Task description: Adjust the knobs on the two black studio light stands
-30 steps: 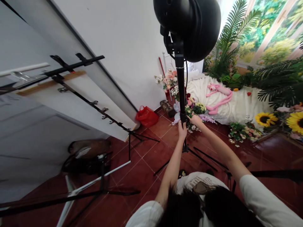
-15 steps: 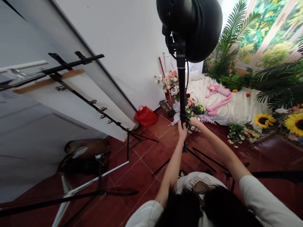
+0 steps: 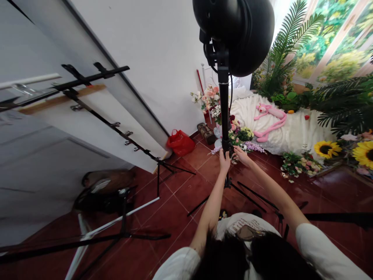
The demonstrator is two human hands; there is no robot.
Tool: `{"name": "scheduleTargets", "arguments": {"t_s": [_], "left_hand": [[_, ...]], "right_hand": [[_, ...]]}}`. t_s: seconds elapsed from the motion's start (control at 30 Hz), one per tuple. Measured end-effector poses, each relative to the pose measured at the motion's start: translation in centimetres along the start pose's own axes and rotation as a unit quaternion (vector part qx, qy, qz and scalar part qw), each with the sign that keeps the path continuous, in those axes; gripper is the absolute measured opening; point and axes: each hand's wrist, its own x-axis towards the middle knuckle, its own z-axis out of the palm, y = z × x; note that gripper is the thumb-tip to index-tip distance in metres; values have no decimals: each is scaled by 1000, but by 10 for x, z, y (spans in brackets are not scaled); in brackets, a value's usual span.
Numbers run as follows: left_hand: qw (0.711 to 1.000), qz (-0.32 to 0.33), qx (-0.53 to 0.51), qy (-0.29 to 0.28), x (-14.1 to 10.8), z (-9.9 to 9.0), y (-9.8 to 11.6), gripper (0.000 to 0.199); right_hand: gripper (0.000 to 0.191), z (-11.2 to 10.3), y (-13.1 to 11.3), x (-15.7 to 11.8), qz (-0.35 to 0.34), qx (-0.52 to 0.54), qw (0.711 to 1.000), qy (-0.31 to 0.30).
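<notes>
Red-tiled floor (image 3: 186, 188), black metal lamp stand (image 3: 223, 112).
Likely top-heavy, best held mid-pole: my left grip (image 3: 224, 162) wraps it, right grip (image 3: 242, 156) half-open beside.

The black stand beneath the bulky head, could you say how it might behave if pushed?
It may tip easily, as the bulky head sits high on a slim pole. The spread legs should resist that somewhat. The pole looks stiff, standing straight.

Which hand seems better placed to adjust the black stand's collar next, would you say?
Probably the right hand: its fingertips are beside the collar, while the left hand holds the pole just below it.
</notes>
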Motion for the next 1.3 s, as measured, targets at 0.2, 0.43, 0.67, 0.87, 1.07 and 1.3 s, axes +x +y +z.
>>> {"name": "scheduleTargets", "arguments": {"t_s": [0.2,0.43,0.67,0.87,1.07,1.3], "left_hand": [[1000,-3,0,-5,0,1,-7,51],[1000,7,3,-6,1,2,-12,54],[1000,-2,-8,-5,2,2,-12,53],[999,3,-45,-19,0,3,-12,52],[999,-7,-37,-18,-1,2,-6,52],[999,-2,-35,-17,-4,0,-5,58]], "right_hand": [[24,3,1,-3,-31,81,996,16],[11,-4,12,-9,-23,-93,993,66],[55,0,-13,-23,-141,-112,980,90],[71,48,-73,-20,-318,-53,945,61],[38,61,-90,-12,-322,-21,941,106],[37,61,-104,-14,-331,-40,934,131]]}}
